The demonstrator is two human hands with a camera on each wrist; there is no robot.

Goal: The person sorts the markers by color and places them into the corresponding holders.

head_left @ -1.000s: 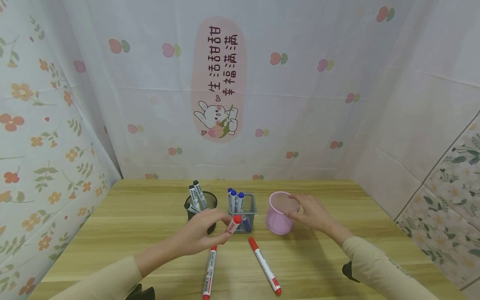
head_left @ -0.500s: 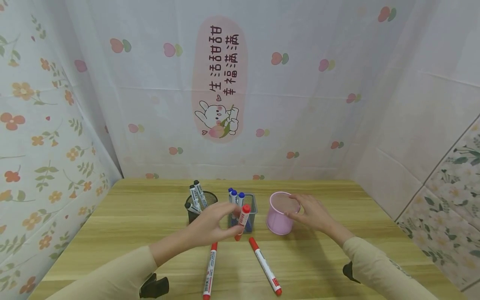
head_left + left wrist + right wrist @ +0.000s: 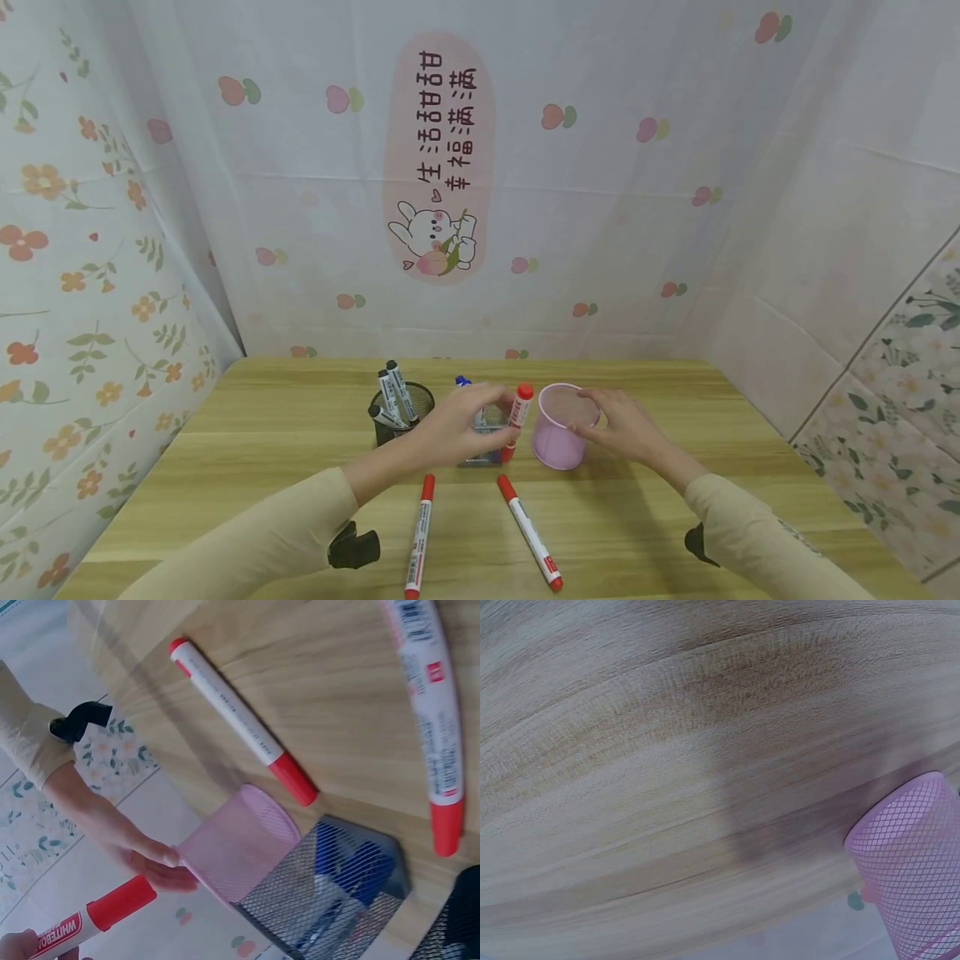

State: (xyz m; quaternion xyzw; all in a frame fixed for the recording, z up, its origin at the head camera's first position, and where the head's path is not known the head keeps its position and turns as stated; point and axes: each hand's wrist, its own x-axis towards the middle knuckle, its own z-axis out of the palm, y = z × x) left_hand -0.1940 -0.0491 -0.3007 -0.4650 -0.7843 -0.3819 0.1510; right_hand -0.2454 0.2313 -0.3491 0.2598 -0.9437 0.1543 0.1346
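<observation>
My left hand (image 3: 453,427) pinches a red whiteboard marker (image 3: 519,415) between thumb and fingers, upright with a slight tilt, just left of a pink mesh pen holder (image 3: 558,442). In the left wrist view, the red cap (image 3: 124,901) of that marker points toward the right hand (image 3: 154,862). My right hand (image 3: 626,425) holds the pink holder at the right side of its rim, thumb on the near side. Only the pink mesh wall (image 3: 915,862) shows in the right wrist view, without the hand. Behind my left hand, a grey mesh holder (image 3: 367,832) with blue markers is partly hidden.
Two red markers lie on the wooden table (image 3: 637,533): one left (image 3: 420,537), one right (image 3: 529,533). A black mesh holder (image 3: 423,402) with several black-capped markers (image 3: 397,392) stands at the left. Patterned cloth (image 3: 585,208) hangs behind the table.
My left hand has moved right with the red marker, past the grey holder to beside the pink one, and the marker is more upright. The right hand has stayed on the pink holder.
</observation>
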